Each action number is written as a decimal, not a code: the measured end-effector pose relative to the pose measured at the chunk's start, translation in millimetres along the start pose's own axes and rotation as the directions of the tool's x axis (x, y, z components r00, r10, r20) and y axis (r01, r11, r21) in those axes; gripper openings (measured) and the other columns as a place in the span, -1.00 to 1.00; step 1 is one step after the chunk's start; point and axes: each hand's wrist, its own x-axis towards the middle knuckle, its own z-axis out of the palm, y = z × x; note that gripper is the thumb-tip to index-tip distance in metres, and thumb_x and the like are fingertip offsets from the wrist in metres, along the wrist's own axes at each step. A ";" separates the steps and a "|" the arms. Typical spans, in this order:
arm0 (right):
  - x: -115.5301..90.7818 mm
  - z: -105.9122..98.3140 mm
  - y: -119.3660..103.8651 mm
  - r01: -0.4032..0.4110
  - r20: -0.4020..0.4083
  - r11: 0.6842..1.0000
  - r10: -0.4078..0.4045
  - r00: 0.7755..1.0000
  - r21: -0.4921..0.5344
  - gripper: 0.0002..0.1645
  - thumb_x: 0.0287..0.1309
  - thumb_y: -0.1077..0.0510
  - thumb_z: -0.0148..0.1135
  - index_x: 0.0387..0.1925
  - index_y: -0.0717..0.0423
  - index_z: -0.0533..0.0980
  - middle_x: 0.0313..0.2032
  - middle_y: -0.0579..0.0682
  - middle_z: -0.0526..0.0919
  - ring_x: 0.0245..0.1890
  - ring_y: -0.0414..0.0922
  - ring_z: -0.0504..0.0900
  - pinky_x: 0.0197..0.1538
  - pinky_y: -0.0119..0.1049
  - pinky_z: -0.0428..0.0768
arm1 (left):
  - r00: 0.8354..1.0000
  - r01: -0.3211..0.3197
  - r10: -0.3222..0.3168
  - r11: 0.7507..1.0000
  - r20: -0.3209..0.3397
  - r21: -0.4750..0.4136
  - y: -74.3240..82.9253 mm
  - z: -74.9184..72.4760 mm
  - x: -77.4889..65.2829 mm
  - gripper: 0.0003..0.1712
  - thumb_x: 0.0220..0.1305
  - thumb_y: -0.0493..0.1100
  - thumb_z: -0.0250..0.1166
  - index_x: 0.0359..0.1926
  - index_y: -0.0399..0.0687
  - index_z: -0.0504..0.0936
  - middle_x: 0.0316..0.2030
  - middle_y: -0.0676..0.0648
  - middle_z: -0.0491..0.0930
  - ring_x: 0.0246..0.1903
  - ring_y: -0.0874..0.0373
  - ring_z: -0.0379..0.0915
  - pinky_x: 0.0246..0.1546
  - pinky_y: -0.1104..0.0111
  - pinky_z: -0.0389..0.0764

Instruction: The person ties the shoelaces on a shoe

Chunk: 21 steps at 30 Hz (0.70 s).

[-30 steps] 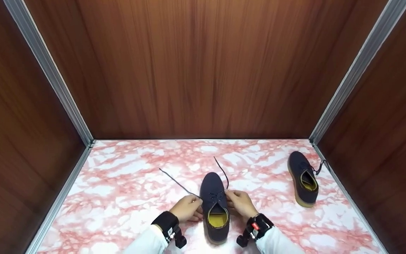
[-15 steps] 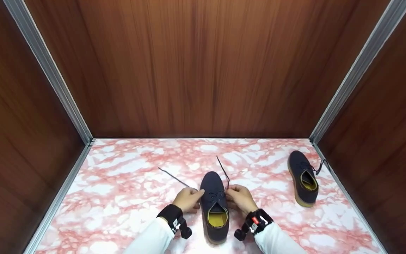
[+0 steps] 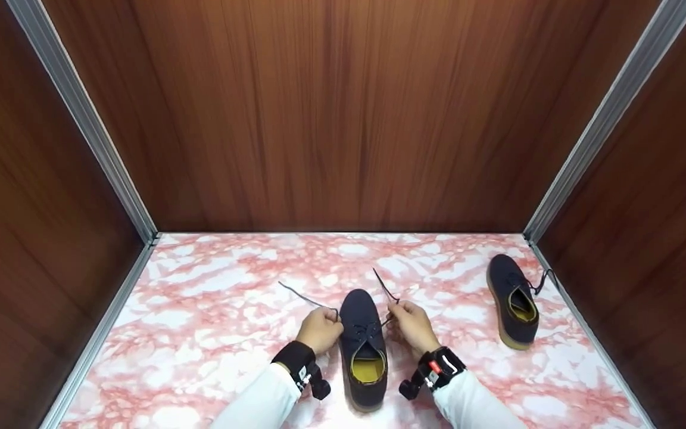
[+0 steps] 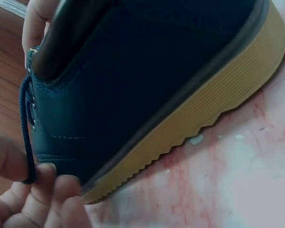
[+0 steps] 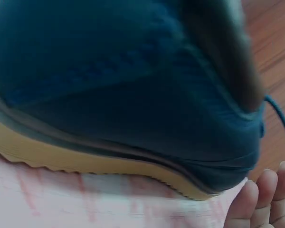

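A dark navy shoe with a yellow insole and tan ridged sole stands upright between the two hands, toe pointing away. On its left side my left hand pinches one end of the shoelace between thumb and fingers, close to the shoe's side. My right hand, to the right of the shoe and a little apart from it, pinches the other lace end. Both loose lace tips stick out beyond the hands. In the right wrist view the right hand's fingers show only at the lower right corner.
A second navy shoe lies upright at the right, its lace trailing to the side panel. Brown wood-grain panels with grey metal corner rails enclose the red-and-white marbled surface at the back and both sides.
My left hand has moved slightly forward along the shoe, carrying its lace. My right hand has moved forward and outward, drawing the right lace away from the shoe. The shoes have stayed in place.
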 end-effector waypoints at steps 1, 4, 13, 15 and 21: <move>0.3 -1.8 -2.8 0.011 -0.006 1.000 -0.011 1.000 0.000 -0.70 0.29 0.03 0.16 -0.42 0.19 0.46 -0.52 -0.02 0.56 -0.55 -0.17 0.55 -0.35 -0.21 0.66 | 1.000 -0.001 0.001 1.000 -0.018 -0.007 1.7 -0.4 0.6 -0.89 0.01 -0.25 0.23 -0.36 -0.15 0.56 -0.52 0.04 0.55 -0.51 0.23 0.46 -0.41 0.40 0.50; 4.9 -9.7 -8.5 0.029 -0.028 0.999 -0.028 0.999 0.015 -0.70 0.33 0.05 0.10 -0.37 0.22 0.48 -0.49 -0.01 0.57 -0.55 -0.17 0.55 -0.36 -0.24 0.66 | 0.999 0.015 -0.018 0.998 -0.047 -0.069 8.0 -1.9 4.1 -0.76 0.03 -0.24 0.24 -0.22 -0.20 0.57 -0.45 -0.03 0.65 -0.51 0.20 0.56 -0.45 0.42 0.53; 7.4 -36.4 -27.7 0.011 -0.058 0.994 -0.004 0.998 0.110 -0.68 0.40 0.02 -0.04 -0.27 0.18 0.50 -0.41 -0.05 0.56 -0.52 -0.18 0.52 -0.46 -0.37 0.57 | 0.994 -0.072 0.051 0.969 -0.093 -0.238 46.7 -2.1 25.3 -0.73 0.24 -0.26 0.19 -0.05 -0.24 0.59 -0.32 -0.22 0.70 -0.45 0.00 0.65 -0.47 0.44 0.58; 5.6 -38.6 -28.2 0.015 -0.046 0.996 -0.011 0.999 0.092 -0.67 0.41 0.03 -0.04 -0.25 0.21 0.50 -0.43 -0.06 0.54 -0.54 -0.19 0.51 -0.46 -0.37 0.56 | 0.989 -0.138 0.125 0.965 -0.072 -0.221 56.6 0.6 25.9 -0.76 0.27 -0.27 0.18 -0.05 -0.16 0.62 -0.33 -0.19 0.70 -0.47 0.06 0.65 -0.44 0.43 0.60; 0.0 -43.7 -26.1 0.044 -0.048 0.999 -0.042 0.998 0.029 -0.65 0.38 0.06 0.01 -0.20 0.32 0.50 -0.51 -0.08 0.48 -0.57 -0.19 0.46 -0.47 -0.34 0.55 | 0.946 -0.320 0.318 0.947 0.072 0.030 65.1 11.3 21.4 -0.85 0.30 -0.15 0.25 -0.16 0.06 0.70 -0.43 0.04 0.67 -0.46 0.32 0.48 -0.33 0.43 0.52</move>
